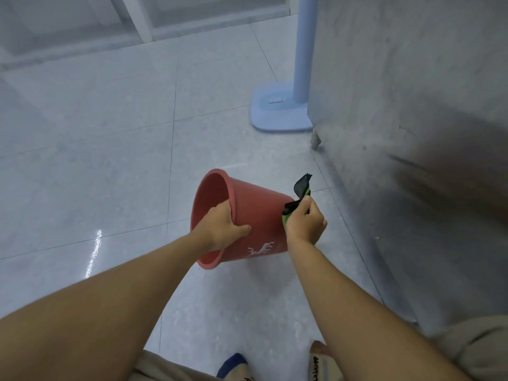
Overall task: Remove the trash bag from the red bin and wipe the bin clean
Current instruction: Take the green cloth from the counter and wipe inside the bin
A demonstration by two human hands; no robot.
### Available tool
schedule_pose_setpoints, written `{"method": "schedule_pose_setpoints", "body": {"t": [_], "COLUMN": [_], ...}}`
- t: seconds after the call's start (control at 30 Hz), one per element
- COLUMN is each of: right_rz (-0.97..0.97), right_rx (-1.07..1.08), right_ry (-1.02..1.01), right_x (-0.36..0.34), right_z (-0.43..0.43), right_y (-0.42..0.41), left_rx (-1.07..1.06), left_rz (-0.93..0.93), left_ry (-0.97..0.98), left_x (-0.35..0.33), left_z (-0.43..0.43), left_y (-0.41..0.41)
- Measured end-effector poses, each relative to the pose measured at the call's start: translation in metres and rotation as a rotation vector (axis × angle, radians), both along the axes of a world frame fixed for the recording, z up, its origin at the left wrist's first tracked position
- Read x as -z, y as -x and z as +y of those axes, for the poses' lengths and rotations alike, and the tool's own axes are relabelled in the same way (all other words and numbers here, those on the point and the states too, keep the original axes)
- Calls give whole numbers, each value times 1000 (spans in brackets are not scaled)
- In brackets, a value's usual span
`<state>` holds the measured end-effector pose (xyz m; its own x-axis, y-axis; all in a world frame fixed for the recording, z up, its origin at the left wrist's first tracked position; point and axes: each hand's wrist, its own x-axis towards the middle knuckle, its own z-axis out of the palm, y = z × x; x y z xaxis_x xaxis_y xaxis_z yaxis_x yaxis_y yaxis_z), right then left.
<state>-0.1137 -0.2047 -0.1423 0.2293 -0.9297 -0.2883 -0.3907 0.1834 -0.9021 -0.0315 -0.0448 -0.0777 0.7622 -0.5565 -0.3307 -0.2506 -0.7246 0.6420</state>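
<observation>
Left hand (222, 226) grips the red bin's (258, 215) rim, tipped sideways — right hand (305, 224) beside its base, clutching a cloth (301, 188)

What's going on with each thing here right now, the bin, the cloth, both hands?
Red bin: tipped on its side, held off the floor, mouth facing left, no bag visible inside.
Left hand: grip closed on the bin's rim, fingers inside, thumb outside.
Green and black cloth: bunched, pressed against the bin's base end.
Right hand: closed around the cloth.
Blue stand: upright on the floor.
</observation>
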Motion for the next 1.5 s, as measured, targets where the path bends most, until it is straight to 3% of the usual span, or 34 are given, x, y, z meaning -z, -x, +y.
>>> {"method": "schedule_pose_setpoints", "body": {"t": [0.1,0.2,0.33,0.53,0.7,0.87,1.1,1.33,1.5], "right_rz": [-2,-9,-18,-31,-32,-25,-79,-43,-99], "right_rx": [-13,-21,-19,-2,-7,-6,-122,-160,-543], "right_ry": [23,20,15,10,8,18,239,357,667], "right_x": [-2,1,4,1,0,-3,-11,-16,-26], "right_z": [1,3,6,3,5,9,21,24,67], "right_y": [1,5,8,5,6,8,4,2,-3], "left_rx": [-89,-197,-58,-228,-113,-199,-328,-393,-396], "left_rz": [-58,20,25,-89,-58,-137,20,15,30], "left_ry": [106,242,88,201,89,132,195,201,280], "left_x": [-5,-9,-2,-8,-4,-12,-14,-11,-7], "left_z": [-2,-1,-1,-2,0,-7,-11,-8,-15], "left_y": [-4,-9,-4,-10,-6,-5,1,-5,-3]}}
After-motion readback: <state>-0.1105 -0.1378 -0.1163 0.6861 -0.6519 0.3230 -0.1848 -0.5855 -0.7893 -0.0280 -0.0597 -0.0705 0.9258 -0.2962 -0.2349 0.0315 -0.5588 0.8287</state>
